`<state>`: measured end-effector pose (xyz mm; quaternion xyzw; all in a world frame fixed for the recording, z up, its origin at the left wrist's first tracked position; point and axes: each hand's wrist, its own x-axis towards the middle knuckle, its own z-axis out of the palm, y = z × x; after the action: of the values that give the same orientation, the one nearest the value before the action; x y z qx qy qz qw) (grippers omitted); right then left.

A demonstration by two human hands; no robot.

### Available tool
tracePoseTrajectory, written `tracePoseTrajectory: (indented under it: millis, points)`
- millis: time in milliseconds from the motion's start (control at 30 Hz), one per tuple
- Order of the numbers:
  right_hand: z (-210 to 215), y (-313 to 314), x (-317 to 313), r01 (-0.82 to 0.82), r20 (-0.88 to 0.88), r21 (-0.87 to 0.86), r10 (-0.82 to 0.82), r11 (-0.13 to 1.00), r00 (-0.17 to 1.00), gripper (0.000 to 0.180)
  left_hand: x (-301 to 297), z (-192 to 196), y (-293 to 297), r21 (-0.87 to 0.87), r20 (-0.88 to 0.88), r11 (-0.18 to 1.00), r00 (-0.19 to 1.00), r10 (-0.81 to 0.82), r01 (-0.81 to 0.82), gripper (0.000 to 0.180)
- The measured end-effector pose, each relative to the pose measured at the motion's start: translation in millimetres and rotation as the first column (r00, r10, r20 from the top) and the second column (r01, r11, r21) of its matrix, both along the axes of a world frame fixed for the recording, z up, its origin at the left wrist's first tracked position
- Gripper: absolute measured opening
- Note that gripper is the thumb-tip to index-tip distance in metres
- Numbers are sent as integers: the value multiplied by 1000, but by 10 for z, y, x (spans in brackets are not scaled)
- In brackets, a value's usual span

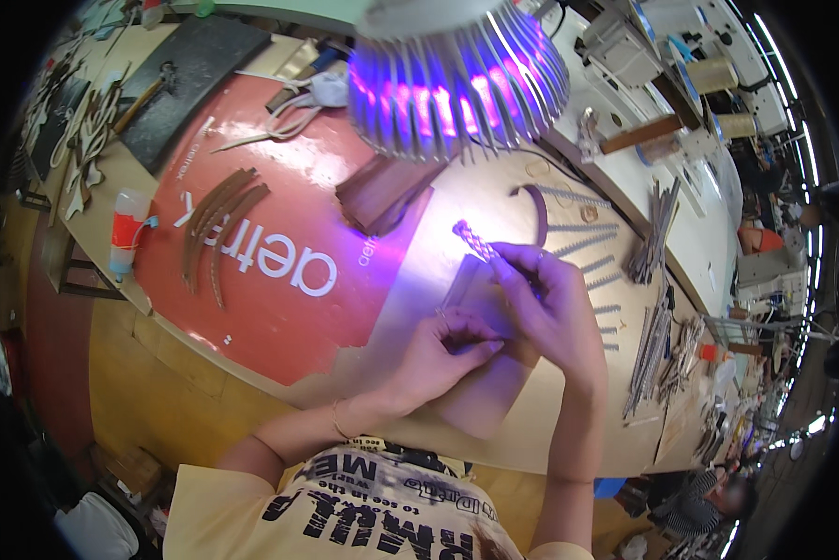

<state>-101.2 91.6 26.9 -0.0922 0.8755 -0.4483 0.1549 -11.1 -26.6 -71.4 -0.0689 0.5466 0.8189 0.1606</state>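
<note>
Under the lamp, my right hand [550,299] pinches a short, narrow strip with a light and dark braided-looking pattern [475,240]. The strip's end points up and away from me. Just below and to the left, my left hand [452,355] is closed, thumb against fingers. What sits between those fingertips is too small to tell. Beneath both hands lies a flat brownish sheet [480,411], partly covered by them. A finned metal lamp [457,84] with a purple glow hangs close beyond my hands.
Several thin toothed-looking strips [583,229] lie right of my hands. Brown curved strips [216,224] rest on a red sheet [279,317] at left, near a bottle [125,233]. A brown block [382,196] stands under the lamp. Sewing machines [634,47] are at far right.
</note>
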Motion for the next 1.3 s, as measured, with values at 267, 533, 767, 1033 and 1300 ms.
tracePoseTrajectory:
  millis: [267,533,767,1033,1300]
  points:
    - [120,-305,-399,-88,224,-276,154,957,962,34,-72,85,-129,107,51,993,997,-57,51,40]
    - [113,-321,-393,160,208,-549,-52,820,977,34,-190,111,-291,203,-22,979,1000,-17,21,38]
    - [-2,-113,-139,390,191,-851,-485,352,853,33,-198,248,-217,448,-187,893,975,122,-26,41]
    - [-83,205,121,427,-115,-805,-815,411,568,39,-423,421,-269,355,-80,931,989,122,-86,32]
    - [323,244,500,11,-551,525,330,851,766,33,-616,467,-449,252,-233,962,972,-42,102,37]
